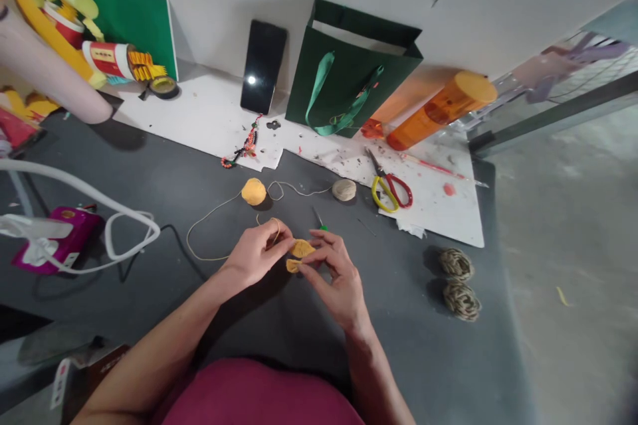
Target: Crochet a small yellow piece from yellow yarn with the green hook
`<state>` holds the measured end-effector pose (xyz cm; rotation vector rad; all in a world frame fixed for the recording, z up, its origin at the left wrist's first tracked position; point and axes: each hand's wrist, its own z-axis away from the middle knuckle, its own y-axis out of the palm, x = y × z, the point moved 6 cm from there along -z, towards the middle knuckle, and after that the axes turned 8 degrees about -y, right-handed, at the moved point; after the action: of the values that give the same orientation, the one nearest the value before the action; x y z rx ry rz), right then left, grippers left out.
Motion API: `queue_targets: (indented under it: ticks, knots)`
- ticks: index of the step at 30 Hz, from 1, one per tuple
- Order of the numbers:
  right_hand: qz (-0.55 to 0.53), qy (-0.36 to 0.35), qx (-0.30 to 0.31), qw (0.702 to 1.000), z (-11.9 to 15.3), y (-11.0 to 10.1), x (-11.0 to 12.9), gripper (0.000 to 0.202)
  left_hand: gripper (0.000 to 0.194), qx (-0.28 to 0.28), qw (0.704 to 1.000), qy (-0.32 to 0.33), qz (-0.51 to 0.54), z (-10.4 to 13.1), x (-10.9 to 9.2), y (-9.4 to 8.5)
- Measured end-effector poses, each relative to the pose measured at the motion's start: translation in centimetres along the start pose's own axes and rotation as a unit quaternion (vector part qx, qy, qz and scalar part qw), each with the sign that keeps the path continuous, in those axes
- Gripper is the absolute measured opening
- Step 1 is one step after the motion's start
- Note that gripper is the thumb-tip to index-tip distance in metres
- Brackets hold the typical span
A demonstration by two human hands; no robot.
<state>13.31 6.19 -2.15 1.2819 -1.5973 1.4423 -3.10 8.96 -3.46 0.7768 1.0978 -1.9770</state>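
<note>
Between my two hands is a small yellow crocheted piece (302,249), folded so that a second lobe hangs below. My left hand (260,249) pinches its left edge, with a strand of yarn looped over the fingers. My right hand (336,275) grips the piece from the right between thumb and fingers. Beyond my left hand sits a yellow yarn ball (254,192), its strand curving left and back toward that hand. A beige yarn ball (343,190) lies farther right with a loose thread. A green-handled tool (323,227) rests just behind my right fingers.
Red-and-yellow-handled scissors (391,191) lie on a white board (199,113) at the back. There stand a phone (263,66), a green bag (349,73) and an orange cylinder (438,113). Two brownish yarn bundles (459,282) sit right; a purple power strip (60,239) and white cable are left.
</note>
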Motion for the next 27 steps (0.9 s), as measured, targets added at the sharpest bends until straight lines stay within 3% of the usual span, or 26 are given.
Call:
queue_targets:
  ticks: [8,13,15,18,20,22,27]
  knots:
    - [-0.059,0.051,-0.044,0.996,0.2,0.2,0.0,0.007,0.027,0.066,0.985,0.000,0.158,0.8,-0.9,0.4]
    - [-0.060,0.076,-0.083,0.992,-0.2,-0.7,-0.1,0.003,0.031,0.046,0.991,0.006,0.123,0.8,-1.5,0.4]
    - [-0.046,0.089,-0.113,0.989,-0.3,-2.3,-0.4,0.014,0.038,0.032,0.993,0.008,0.117,0.7,-1.7,0.4]
    - [0.007,0.087,-0.183,0.979,0.0,-6.6,-1.0,0.028,0.039,0.022,0.994,0.017,0.104,0.9,-2.0,0.4]
    - [0.081,0.082,-0.259,0.959,0.7,-10.3,-1.7,0.033,0.031,0.011,0.996,0.037,0.085,1.0,-2.3,0.2]
    - [0.181,0.092,-0.336,0.920,1.9,-14.0,-2.6,0.030,0.028,-0.005,0.996,0.059,0.069,1.1,-2.5,0.0]
    - [0.210,0.122,-0.368,0.898,4.3,-18.4,-5.7,0.040,0.033,-0.022,0.997,0.065,0.046,1.0,-2.4,-0.3]
